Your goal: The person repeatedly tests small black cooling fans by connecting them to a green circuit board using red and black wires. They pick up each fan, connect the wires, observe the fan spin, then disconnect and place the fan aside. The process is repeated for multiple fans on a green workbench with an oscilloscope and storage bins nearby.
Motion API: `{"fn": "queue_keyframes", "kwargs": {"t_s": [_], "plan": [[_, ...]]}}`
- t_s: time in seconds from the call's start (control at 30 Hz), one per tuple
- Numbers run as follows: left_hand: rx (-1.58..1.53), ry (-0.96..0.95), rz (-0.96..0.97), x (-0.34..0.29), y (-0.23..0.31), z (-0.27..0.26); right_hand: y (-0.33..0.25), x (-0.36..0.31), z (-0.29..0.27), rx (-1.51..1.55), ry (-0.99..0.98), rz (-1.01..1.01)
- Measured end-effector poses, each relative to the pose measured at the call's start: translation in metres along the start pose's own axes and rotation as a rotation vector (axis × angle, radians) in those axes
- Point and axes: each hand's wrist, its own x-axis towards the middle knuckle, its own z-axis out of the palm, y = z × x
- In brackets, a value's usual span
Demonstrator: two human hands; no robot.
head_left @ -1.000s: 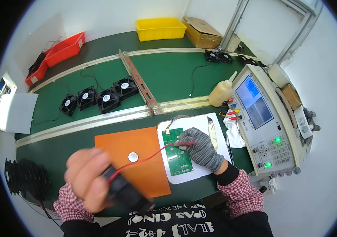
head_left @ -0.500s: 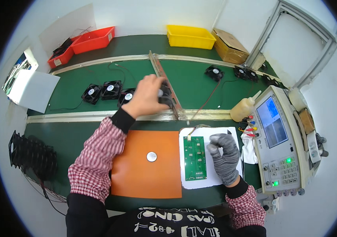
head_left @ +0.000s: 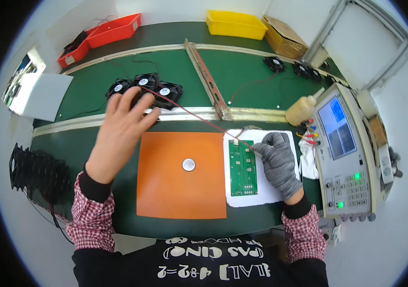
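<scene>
My bare left hand point(head_left: 123, 124) hovers at the near side of several black square cooling fans point(head_left: 169, 92) with its fingers spread. Between its fingers and the fans the contact is partly hidden. From the fan group a thin red cable point(head_left: 199, 115) stretches right and down to my right hand point(head_left: 278, 165). That hand wears a grey glove and pinches the cable's end beside the green circuit board point(head_left: 243, 179). The board lies on a white pad point(head_left: 267, 193), with a small white connector point(head_left: 235, 142) at its top edge.
An orange mat point(head_left: 180, 196) bears a round silver disc point(head_left: 188, 164). At right stand a test instrument point(head_left: 338, 138) and a squeeze bottle point(head_left: 301, 111). Stacked black fans point(head_left: 39, 170) sit at left. A slotted metal rail point(head_left: 206, 79) divides the back area, with more fans point(head_left: 274, 63) beyond it.
My left hand has moved left from the rail and let go of a fan, its fingers now spread. A red cable now runs to my right hand. The view has shifted.
</scene>
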Motion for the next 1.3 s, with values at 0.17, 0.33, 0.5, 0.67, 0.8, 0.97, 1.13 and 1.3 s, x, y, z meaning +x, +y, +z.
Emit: {"fn": "queue_keyframes", "kwargs": {"t_s": [0.17,0.33,0.5,0.67,0.8,0.97,1.13,1.3], "plan": [[-0.523,0.097,0.193,-0.005,0.040,0.006,0.001,-0.008,0.011,0.824,-0.039,0.394],[-0.740,-0.102,0.240,-0.009,0.052,0.025,-0.004,-0.013,0.017,0.861,-0.068,0.333],[-1.161,-0.146,-0.116,-0.014,0.053,0.035,-0.003,-0.015,0.023,0.930,-0.041,0.357],[-0.932,-0.262,0.048,-0.020,0.072,0.037,0.006,-0.013,0.022,0.619,-0.053,0.022],[-0.765,-0.074,0.126,-0.017,0.070,0.035,0.005,-0.010,0.019,0.637,-0.075,0.022],[-0.333,0.390,0.270,-0.019,0.052,0.001,0.001,-0.011,0.020,0.504,-0.026,-0.047],[-2.265,-0.334,-0.101,-0.037,0.063,-0.034,0.004,-0.012,0.019,0.586,-0.056,0.029],[-2.589,-0.598,-0.257,-0.055,0.080,-0.052,-0.005,-0.005,0.021,0.630,-0.112,0.067]]}}
